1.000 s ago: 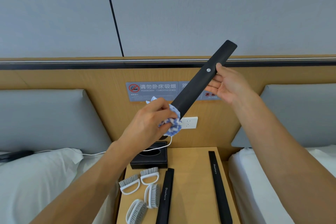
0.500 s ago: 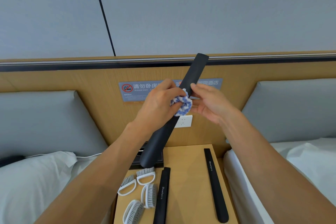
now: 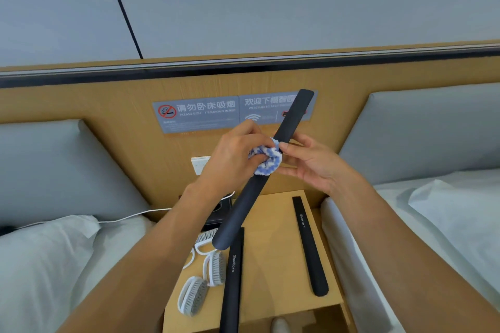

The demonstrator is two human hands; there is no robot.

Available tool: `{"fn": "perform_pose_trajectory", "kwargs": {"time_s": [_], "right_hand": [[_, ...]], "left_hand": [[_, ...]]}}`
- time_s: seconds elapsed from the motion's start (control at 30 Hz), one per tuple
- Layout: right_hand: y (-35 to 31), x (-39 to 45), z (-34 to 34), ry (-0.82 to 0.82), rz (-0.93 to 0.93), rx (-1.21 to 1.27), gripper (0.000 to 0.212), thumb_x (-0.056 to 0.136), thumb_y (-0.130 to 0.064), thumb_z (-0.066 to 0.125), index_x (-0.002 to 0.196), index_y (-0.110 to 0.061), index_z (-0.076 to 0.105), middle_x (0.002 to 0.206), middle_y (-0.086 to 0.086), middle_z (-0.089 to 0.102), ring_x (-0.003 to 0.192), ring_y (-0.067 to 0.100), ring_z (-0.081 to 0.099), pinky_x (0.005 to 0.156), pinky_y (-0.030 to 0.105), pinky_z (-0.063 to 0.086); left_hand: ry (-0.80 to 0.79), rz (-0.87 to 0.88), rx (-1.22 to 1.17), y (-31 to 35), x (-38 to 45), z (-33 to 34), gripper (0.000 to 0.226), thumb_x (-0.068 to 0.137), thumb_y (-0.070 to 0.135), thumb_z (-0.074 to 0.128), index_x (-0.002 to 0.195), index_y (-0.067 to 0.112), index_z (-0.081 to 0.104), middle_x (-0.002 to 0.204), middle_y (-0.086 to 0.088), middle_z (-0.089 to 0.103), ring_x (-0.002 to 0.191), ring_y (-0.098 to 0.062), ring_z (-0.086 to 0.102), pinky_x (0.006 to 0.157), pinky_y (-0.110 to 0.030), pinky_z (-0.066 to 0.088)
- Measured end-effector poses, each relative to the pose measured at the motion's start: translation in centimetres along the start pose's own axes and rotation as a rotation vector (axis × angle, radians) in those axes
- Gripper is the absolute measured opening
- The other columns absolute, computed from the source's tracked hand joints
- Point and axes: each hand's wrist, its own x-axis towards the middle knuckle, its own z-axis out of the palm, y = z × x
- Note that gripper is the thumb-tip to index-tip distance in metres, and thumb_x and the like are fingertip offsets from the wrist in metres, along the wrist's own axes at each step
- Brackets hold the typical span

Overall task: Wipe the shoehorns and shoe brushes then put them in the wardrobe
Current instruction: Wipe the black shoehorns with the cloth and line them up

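Left grip (image 3: 235,154): fingers curled tight round a blue-and-white cloth (image 3: 266,161), pressing it against the held shoehorn (image 3: 259,173).
Right grip (image 3: 311,163): thumb and fingers pinch the same shoehorn just above the cloth.
Held shoehorn: black, slanted in the air over the worktop (image 3: 273,273).
Shoehorns: three, with two flat on the worktop (image 3: 232,278) (image 3: 309,246).
Shoe brushes: four at the worktop's left, partly hidden (image 3: 193,296).

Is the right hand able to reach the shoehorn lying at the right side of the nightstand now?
Probably yes, but not at once. That shoehorn lies uncovered below the right hand, which now steadies the held shoehorn and must let go first.
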Motion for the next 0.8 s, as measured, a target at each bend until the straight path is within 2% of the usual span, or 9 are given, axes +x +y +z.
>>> {"fn": "perform_pose_trajectory", "kwargs": {"time_s": [0.13,0.23,0.33,0.43,0.53,0.6,0.67,0.73,0.8], "right_hand": [[1.0,-0.9,-1.8,0.057,0.018,0.012,0.037,0.088,-0.006,0.068,0.123,-0.012,0.058,0.108,0.009,0.074,0.101,0.026,0.073,0.073,0.04,0.061],[2.1,-1.5,-3.2,0.116,0.03,-0.016,0.046,0.078,-0.014,0.077,0.12,-0.013,0.059,0.107,0.009,0.074,0.102,0.026,0.073,0.078,0.042,0.061],[3.8,-1.7,-4.6,0.281,0.051,-0.148,0.044,0.076,-0.02,0.084,0.114,-0.018,0.063,0.11,0.009,0.073,0.101,0.026,0.072,0.085,0.045,0.06],[6.1,-1.1,-5.9,0.492,0.061,-0.278,0.035,0.078,-0.025,0.084,0.107,-0.02,0.065,0.101,0.006,0.072,0.092,0.021,0.072,0.08,0.045,0.062],[9.0,0.3,-6.9,0.596,0.074,-0.351,0.033,0.076,-0.023,0.086,0.1,-0.021,0.063,0.096,0.006,0.072,0.086,0.019,0.072,0.07,0.039,0.063],[11.0,1.2,-7.8,0.632,0.094,-0.464,0.034,0.074,-0.027,0.087,0.095,-0.027,0.06,0.097,0.003,0.072,0.088,0.018,0.071,0.069,0.037,0.063],[13.1,2.1,-8.9,0.655,0.134,-0.607,0.036,0.074,-0.034,0.087,0.095,-0.028,0.058,0.099,0.001,0.071,0.091,0.019,0.07,0.076,0.042,0.062],[15.2,2.7,-10.1,0.661,0.184,-0.768,0.038,0.075,-0.039,0.085,0.098,-0.025,0.057,0.098,0.0,0.068,0.093,0.021,0.067,0.079,0.046,0.061],[17.3,3.3,-11.2,0.644,0.227,-0.922,0.038,0.079,-0.042,0.081,0.099,-0.022,0.055,0.09,-0.003,0.062,0.09,0.022,0.065,0.071,0.041,0.059]], "left_hand": [[-0.009,-0.03,-0.006,-0.2,-0.2,1.4,0.021,0.078,-0.004,0.073,0.097,0.006,0.074,0.094,-0.009,0.059,0.08,-0.016,0.054,0.068,-0.014,0.037],[-0.014,-0.065,-0.013,-0.5,-0.6,2.3,0.021,0.08,-0.001,0.072,0.099,0.007,0.073,0.098,-0.007,0.059,0.086,-0.018,0.057,0.073,-0.019,0.042],[-0.008,-0.111,-0.018,-0.8,-1.3,3.4,0.02,0.083,0.003,0.072,0.101,0.011,0.072,0.1,-0.005,0.06,0.088,-0.016,0.059,0.074,-0.024,0.048],[0.001,-0.154,-0.03,-1.1,-2.0,4.7,0.02,0.082,0.004,0.073,0.099,0.012,0.073,0.099,-0.004,0.061,0.086,-0.015,0.06,0.073,-0.023,0.05],[-0.009,-0.191,-0.051,-1.4,-3.0,6.3,0.019,0.08,0.003,0.074,0.097,0.011,0.074,0.096,-0.005,0.061,0.083,-0.014,0.06,0.072,-0.011,0.043],[-0.031,-0.226,-0.064,-1.6,-3.9,7.7,0.019,0.079,0.004,0.074,0.097,0.01,0.074,0.097,-0.007,0.062,0.085,-0.016,0.062,0.075,-0.016,0.048],[-0.06,-0.27,-0.083,-2.1,-5.1,9.1,0.019,0.079,0.002,0.074,0.097,0.009,0.074,0.099,-0.007,0.063,0.089,-0.018,0.064,0.076,-0.026,0.053],[-0.076,-0.316,-0.097,-2.8,-6.5,10.6,0.019,0.079,0.001,0.074,0.097,0.008,0.073,0.099,-0.006,0.063,0.088,-0.018,0.064,0.076,-0.021,0.05],[-0.083,-0.377,-0.119,-3.5,-7.7,11.8,0.019,0.079,0.0,0.073,0.096,0.008,0.074,0.098,-0.006,0.063,0.085,-0.017,0.064,0.075,-0.013,0.044]]}}
